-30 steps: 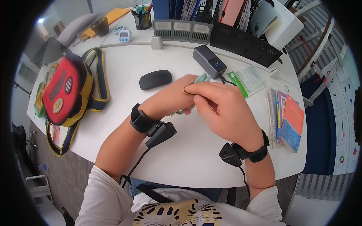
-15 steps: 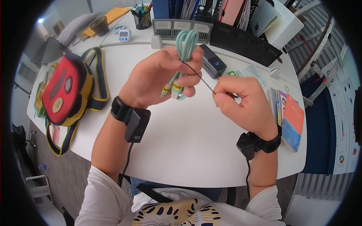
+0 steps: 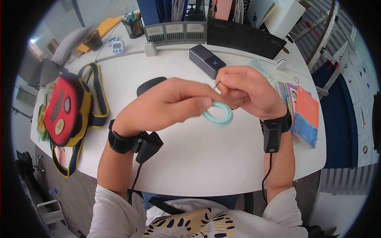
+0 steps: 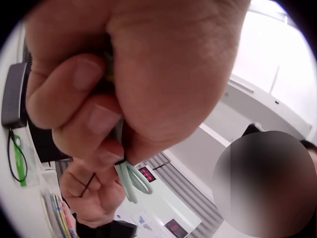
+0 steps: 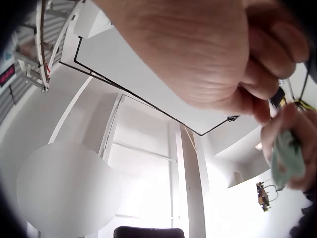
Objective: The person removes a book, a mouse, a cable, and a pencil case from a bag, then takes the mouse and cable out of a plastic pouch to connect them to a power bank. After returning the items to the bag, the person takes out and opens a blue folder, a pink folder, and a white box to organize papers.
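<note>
A mint-green cable (image 3: 229,116), bundled in a coil, is gripped by my left hand (image 3: 166,104), and its looped end sticks out past the thumb in the head view. The same loops (image 4: 130,186) hang below the curled fingers in the left wrist view. Close by on the right, my right hand (image 3: 252,89) pinches a thin black cord (image 3: 216,84) that runs toward the bundle. That cord also crosses the right fingers in the left wrist view. Most of the bundle is hidden inside the left hand.
A dark power bank (image 3: 206,61) lies beyond the hands, and a black mouse (image 3: 149,85) is partly behind the left hand. On the left sits a red bag (image 3: 65,111) with straps. Notebooks (image 3: 305,115) and a plastic packet (image 3: 260,69) lie at right.
The hands came apart with the black cord stretched between them, then drew close again. My left hand has turned over, swinging the cable loops from upright to pointing right. The head view has shifted slightly.
</note>
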A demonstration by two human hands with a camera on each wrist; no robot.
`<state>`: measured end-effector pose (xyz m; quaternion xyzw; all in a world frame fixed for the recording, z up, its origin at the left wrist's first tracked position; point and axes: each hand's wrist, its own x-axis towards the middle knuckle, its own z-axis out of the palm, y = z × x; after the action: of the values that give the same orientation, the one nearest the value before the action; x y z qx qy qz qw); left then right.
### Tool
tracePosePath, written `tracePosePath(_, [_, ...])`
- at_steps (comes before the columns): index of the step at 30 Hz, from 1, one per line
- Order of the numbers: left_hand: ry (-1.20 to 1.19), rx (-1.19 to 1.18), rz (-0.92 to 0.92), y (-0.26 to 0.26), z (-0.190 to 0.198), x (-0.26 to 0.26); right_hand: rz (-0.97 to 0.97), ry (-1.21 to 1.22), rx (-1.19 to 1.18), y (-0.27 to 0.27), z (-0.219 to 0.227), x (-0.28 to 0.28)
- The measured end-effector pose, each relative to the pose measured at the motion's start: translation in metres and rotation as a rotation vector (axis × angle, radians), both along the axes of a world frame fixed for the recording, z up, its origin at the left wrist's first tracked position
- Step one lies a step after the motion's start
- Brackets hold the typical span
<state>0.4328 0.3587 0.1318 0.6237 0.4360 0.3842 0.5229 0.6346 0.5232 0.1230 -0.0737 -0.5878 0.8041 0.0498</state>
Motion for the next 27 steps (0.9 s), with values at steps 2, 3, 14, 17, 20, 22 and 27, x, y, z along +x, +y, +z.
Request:
tracePosePath(2, [0.104,0.140,0.261,0.004,-0.006,0.002,-0.050,0.062,-0.060,-0.005,0.002,-0.001])
tracePosePath(3, [0.072,0.072,0.297,0.003,0.000,-0.001,-0.097,0.119,-0.120,-0.008,0.003,-0.002])
tracePosePath(14, [0.137,0.340,0.767,0.018,-0.022,0.024,-0.542,0.030,0.652,-0.045,0.018,-0.009])
tracePosePath(17, [0.108,0.364,0.829,0.019,-0.026,0.030,-0.564,0.048,0.670,-0.048,0.022,-0.008])
tracePosePath(20, [0.089,0.408,0.880,0.022,-0.032,0.029,-0.526,0.062,0.633,-0.054,0.027,-0.009])
tracePosePath(22, [0.041,0.451,0.869,0.025,-0.037,0.028,-0.512,0.139,0.669,-0.056,0.020,-0.012])
tracePosePath(27, [-0.093,0.365,0.840,0.024,-0.039,0.026,-0.544,0.204,0.654,-0.056,0.008,-0.021])
